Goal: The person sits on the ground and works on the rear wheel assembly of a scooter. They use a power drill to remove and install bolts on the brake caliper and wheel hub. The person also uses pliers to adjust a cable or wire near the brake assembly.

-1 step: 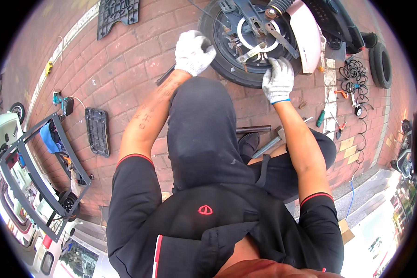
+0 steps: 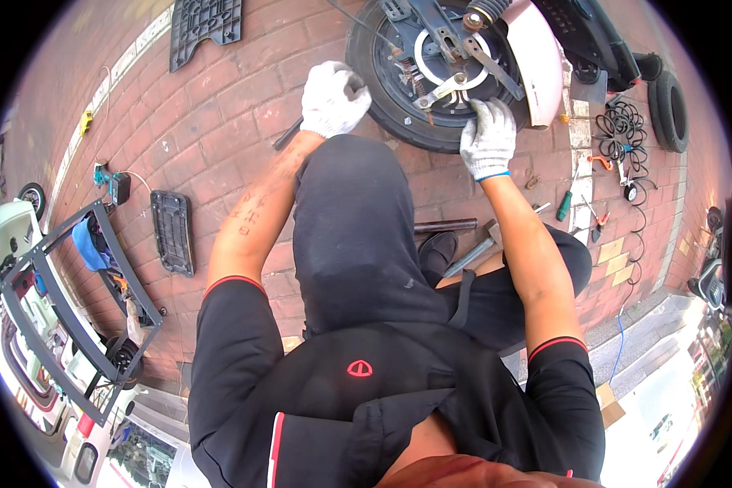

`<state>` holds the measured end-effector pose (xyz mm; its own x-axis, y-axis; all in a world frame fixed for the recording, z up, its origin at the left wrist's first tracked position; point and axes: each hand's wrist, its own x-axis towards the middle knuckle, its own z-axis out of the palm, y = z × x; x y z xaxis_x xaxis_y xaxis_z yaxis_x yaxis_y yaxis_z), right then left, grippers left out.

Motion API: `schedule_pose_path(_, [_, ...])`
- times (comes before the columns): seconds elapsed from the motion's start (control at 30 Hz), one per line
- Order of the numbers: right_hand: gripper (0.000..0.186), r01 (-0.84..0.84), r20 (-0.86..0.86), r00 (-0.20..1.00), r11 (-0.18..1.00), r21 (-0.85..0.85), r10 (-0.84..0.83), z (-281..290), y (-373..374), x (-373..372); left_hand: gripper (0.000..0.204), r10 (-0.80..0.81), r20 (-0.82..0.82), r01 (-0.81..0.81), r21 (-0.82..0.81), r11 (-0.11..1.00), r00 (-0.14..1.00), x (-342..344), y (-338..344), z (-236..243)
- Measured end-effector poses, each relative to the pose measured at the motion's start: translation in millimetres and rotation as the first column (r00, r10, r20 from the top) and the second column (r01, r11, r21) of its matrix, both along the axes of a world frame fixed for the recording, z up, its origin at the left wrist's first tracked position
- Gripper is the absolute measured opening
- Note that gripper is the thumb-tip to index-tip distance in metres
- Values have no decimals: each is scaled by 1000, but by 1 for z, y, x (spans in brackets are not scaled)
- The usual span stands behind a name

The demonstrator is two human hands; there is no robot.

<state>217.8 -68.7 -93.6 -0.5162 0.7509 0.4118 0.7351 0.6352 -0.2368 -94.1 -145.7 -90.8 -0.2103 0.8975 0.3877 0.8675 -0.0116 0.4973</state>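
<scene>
A scooter wheel with a black tyre [image 2: 398, 122] is in front of me, its hub and a silver lever arm [image 2: 441, 92] facing up. My right hand [image 2: 490, 138], in a white knit glove, grips the tyre's near right side, fingers over the sidewall toward the rim. Left of the tyre, my gloved left hand [image 2: 335, 99] is closed with curled fingers, just apart from the rubber. A dark bar [image 2: 288, 134] sticks out beneath that wrist; whether the hand holds it is hidden. By my foot lie a hammer [image 2: 472, 254] and a dark rod [image 2: 446, 226].
A green-handled screwdriver [image 2: 564, 206], a coiled black hose [image 2: 620, 124] and loose tyres [image 2: 671, 114] lie right. On the left are a cordless drill [image 2: 115, 185], a black plastic panel [image 2: 172, 232] and a grey metal frame [image 2: 49, 305]. Another ribbed panel [image 2: 206, 31] lies far left.
My left hand has drawn slightly back and left, away from the tyre. My right hand stays at the same place on the wheel.
</scene>
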Motion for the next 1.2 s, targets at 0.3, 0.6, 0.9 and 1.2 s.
schedule_pose_path(0.3, [32, 0, -128, 992, 984, -177, -23, 28, -1, -7, 15, 113, 196, -8, -472, 882, 974, 22, -150, -78])
schedule_pose_path(0.6, [35, -317, -153, 716, -122, -941, -681, 29, -28, -49, 20, 254, 277, -69, -540, 839, 926, -5, -101, -71])
schedule_pose_path(0.9, [27, -684, -180, 624, -421, -595, -760, 32, -13, -63, 15, 64, 475, 86, -287, 954, 877, -103, 15, 60])
schedule_pose_path(1.2, [29, -276, -296, 793, 120, -954, -532, 37, -29, -59, 26, -312, 423, 486, -407, 773, 851, 51, 108, 122])
